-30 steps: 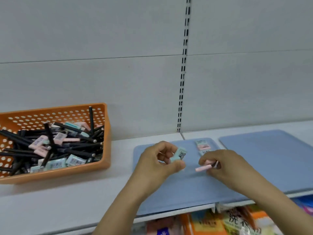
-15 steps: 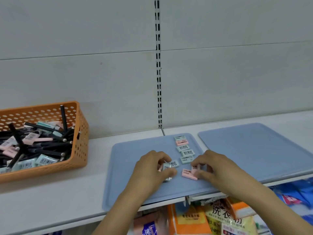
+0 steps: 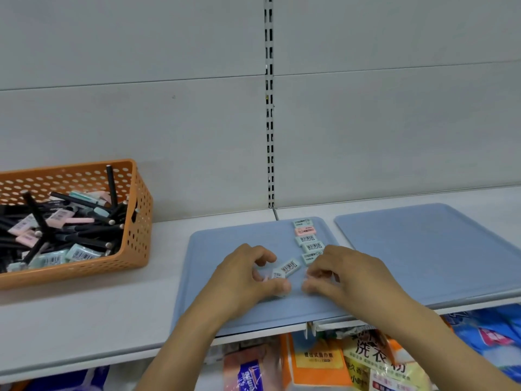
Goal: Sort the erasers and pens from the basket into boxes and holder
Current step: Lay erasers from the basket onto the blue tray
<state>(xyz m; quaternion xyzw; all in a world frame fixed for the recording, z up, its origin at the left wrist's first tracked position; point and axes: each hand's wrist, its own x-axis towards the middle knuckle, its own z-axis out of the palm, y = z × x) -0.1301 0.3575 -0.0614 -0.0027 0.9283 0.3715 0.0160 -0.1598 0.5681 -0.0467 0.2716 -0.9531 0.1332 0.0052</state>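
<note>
Head view: both hands work low over the near blue tray (image 3: 225,244) on a shop shelf, sorting erasers. The left hand (image 3: 248,273) has fingers curled, pinching a mint eraser (image 3: 277,275) w/ another barcoded mint eraser (image 3: 289,266) lying just past its fingertips. The right hand (image 3: 344,273) has fingers curled narrow, tips down on the tray; a hint of pink shows under them, but whether they hold anything can't be told. Beyond the right fingertips a row of erasers (image 3: 307,239) runs away in a column, likely lined up to keep colours sorted. Well left of the left fingers, the orange basket (image 3: 141,221) holds black pens (image 3: 84,230) & more erasers, so most sorting looks undone. No boxes or holder in view.
</note>
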